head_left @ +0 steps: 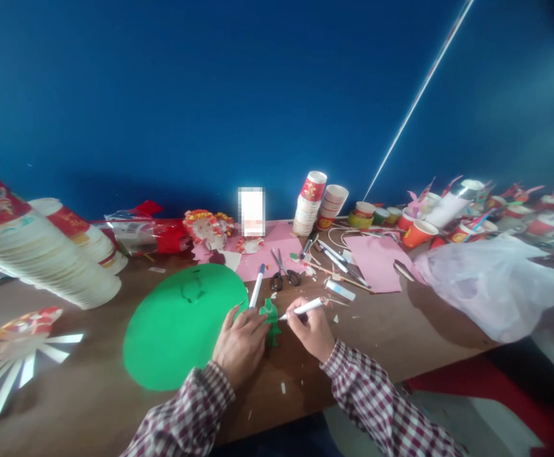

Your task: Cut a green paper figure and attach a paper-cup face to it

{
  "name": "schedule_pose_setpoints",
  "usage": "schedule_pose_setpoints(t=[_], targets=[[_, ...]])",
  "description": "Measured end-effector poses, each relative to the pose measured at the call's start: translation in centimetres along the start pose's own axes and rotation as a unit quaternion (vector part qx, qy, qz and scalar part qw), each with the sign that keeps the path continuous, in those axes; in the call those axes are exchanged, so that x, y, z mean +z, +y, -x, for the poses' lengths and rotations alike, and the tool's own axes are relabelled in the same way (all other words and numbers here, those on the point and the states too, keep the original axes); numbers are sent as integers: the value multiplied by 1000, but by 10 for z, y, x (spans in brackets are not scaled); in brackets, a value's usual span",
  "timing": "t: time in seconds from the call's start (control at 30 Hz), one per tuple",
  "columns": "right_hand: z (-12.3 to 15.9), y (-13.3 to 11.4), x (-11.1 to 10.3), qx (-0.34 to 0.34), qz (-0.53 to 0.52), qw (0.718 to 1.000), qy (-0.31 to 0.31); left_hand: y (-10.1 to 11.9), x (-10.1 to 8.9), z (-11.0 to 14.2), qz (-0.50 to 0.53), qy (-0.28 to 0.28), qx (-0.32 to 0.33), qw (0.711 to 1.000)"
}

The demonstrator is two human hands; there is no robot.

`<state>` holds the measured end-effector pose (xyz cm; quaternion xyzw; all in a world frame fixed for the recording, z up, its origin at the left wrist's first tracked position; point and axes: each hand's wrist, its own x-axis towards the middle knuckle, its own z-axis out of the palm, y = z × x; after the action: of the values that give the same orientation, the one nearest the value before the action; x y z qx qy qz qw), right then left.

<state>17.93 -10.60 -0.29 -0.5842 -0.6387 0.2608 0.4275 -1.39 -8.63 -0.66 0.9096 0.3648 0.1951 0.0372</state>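
Right hand [313,331] pinching marker [308,307], left hand [241,346] flat, gripping nothing, green cutout [272,312] between. Probably drawing, tbh; needs steady cutout.

Long checked sleeves, dark red and white; cuffs gathered.

Scissors [285,274] beyond both hands [241,346]
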Motion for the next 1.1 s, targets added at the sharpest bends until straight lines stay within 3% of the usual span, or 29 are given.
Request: schedule_pose_setpoints(t=[0.23,1.1], targets=[[-2,-3,-1,23,-51,998,4,-3,1,-6,-4,11,14,1000],[-1,0,1,32,-22,999,-19,-4,7,-3,22,32,-11,999]])
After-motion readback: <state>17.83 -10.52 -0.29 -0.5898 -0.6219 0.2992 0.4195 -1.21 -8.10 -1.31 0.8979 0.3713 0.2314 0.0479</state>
